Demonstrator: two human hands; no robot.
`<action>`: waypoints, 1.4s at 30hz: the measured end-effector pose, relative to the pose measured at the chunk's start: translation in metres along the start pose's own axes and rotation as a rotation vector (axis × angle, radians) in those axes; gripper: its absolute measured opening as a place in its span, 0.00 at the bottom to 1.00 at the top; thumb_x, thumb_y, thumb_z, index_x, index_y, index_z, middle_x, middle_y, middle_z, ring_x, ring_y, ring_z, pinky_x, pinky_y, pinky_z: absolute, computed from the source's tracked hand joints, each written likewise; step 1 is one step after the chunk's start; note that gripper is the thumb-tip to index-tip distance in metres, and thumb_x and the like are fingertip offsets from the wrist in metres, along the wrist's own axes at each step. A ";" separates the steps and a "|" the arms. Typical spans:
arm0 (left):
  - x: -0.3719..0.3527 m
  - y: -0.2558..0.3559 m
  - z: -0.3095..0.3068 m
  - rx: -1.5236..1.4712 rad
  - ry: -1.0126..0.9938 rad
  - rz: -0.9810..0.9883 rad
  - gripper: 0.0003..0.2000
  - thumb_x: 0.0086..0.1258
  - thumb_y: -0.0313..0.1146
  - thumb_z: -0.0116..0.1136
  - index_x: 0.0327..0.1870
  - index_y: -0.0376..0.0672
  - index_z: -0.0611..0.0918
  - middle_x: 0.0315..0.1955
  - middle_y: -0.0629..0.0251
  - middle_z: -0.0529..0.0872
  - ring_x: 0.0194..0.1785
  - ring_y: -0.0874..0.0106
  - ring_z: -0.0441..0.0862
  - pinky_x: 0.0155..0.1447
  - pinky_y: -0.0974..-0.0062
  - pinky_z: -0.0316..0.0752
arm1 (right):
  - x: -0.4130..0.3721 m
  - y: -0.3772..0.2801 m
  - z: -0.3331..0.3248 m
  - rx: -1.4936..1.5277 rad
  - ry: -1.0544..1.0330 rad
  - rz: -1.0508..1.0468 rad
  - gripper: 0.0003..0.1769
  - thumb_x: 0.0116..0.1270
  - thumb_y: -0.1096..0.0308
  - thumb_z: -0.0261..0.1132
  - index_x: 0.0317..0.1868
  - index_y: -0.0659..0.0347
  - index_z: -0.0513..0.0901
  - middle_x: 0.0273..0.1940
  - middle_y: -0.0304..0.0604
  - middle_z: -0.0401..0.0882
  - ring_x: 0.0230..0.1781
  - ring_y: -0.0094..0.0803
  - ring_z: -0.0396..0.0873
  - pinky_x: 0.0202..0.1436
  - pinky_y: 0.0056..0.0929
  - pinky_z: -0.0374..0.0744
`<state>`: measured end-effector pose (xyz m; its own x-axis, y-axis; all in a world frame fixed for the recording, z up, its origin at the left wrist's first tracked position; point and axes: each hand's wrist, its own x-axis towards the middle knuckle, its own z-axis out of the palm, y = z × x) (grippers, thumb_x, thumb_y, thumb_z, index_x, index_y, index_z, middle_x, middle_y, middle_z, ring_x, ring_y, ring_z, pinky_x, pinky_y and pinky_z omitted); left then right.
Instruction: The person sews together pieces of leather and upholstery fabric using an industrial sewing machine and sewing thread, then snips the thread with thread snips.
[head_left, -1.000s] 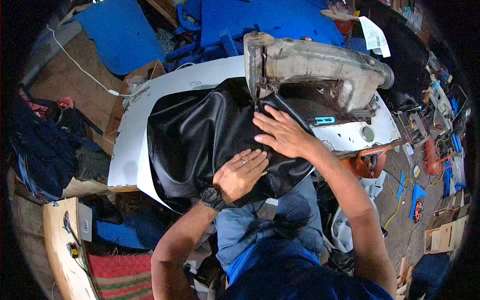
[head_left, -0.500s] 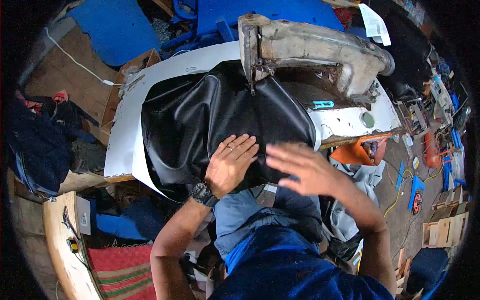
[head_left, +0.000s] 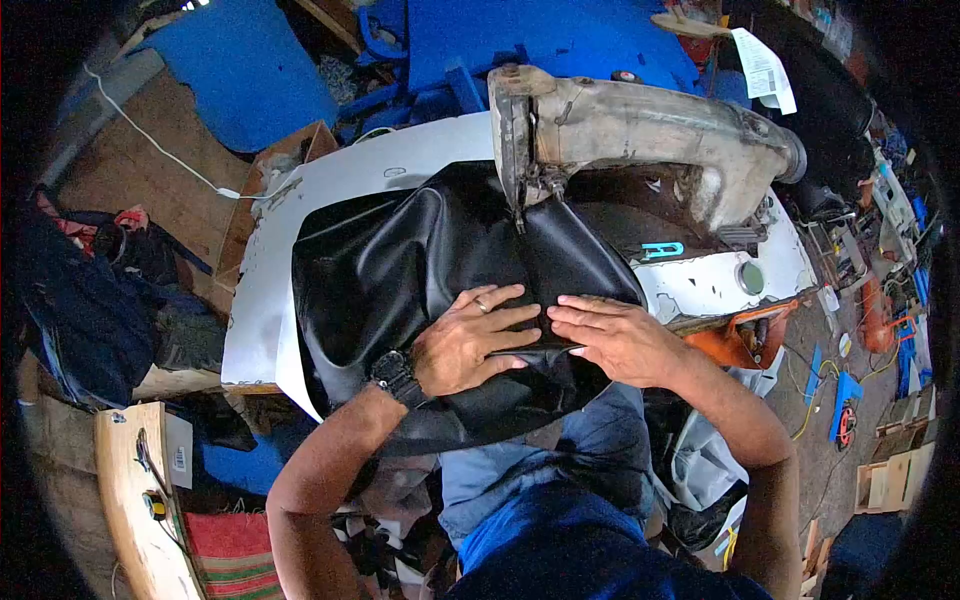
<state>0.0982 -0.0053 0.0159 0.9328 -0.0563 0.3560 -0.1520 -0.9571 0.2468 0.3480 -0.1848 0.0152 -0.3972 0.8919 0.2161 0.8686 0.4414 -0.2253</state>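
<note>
A sheet of glossy black leatherette (head_left: 400, 260) lies bunched on the white sewing table (head_left: 350, 175), with its far edge under the needle of a worn grey sewing machine (head_left: 640, 130). My left hand (head_left: 470, 335), with a ring and a black wristwatch, presses flat on the near part of the sheet. My right hand (head_left: 615, 340) lies beside it, fingers pointing left, pinching a fold of the same sheet. The fingertips of both hands nearly meet at the fold.
Blue foam panels (head_left: 240, 70) and a white cable (head_left: 150, 140) lie beyond the table. Dark clothes (head_left: 90, 300) are piled at the left, a wooden board (head_left: 130, 490) at lower left. Tools and orange parts (head_left: 730, 340) clutter the floor at the right.
My right hand left the sheet near the needle, swung back in the air, and now rests on the near fold beside my left hand. The left hand stayed on the sheet.
</note>
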 end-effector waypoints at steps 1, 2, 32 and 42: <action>-0.004 -0.005 0.003 -0.030 -0.029 0.002 0.24 0.71 0.42 0.73 0.67 0.51 0.88 0.75 0.61 0.82 0.80 0.57 0.75 0.83 0.49 0.67 | 0.000 0.000 -0.001 -0.006 -0.011 -0.004 0.24 0.80 0.61 0.65 0.70 0.65 0.83 0.76 0.48 0.77 0.82 0.41 0.69 0.88 0.41 0.66; -0.004 -0.009 0.003 -0.056 -0.053 0.004 0.23 0.71 0.41 0.73 0.67 0.51 0.88 0.75 0.62 0.82 0.81 0.57 0.74 0.84 0.49 0.66 | 0.001 0.001 -0.002 -0.018 -0.022 -0.011 0.24 0.81 0.61 0.65 0.70 0.65 0.83 0.76 0.48 0.77 0.82 0.41 0.69 0.88 0.41 0.66; 0.014 -0.056 -0.001 -0.193 -0.065 -0.062 0.19 0.81 0.41 0.64 0.66 0.40 0.84 0.73 0.57 0.83 0.80 0.53 0.75 0.85 0.46 0.65 | 0.034 0.038 -0.013 0.080 -0.016 0.046 0.17 0.82 0.61 0.63 0.52 0.70 0.85 0.73 0.51 0.81 0.79 0.45 0.73 0.85 0.44 0.71; 0.023 -0.076 -0.005 -0.184 -0.060 -0.101 0.14 0.83 0.40 0.61 0.61 0.43 0.85 0.73 0.56 0.83 0.81 0.51 0.74 0.86 0.41 0.62 | 0.051 0.057 -0.009 0.032 0.046 0.025 0.14 0.80 0.63 0.66 0.48 0.69 0.86 0.68 0.52 0.84 0.76 0.47 0.77 0.82 0.45 0.74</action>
<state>0.1296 0.0678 0.0097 0.9633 0.0149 0.2679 -0.1088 -0.8910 0.4408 0.3800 -0.1148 0.0223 -0.3608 0.8977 0.2529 0.8679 0.4224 -0.2614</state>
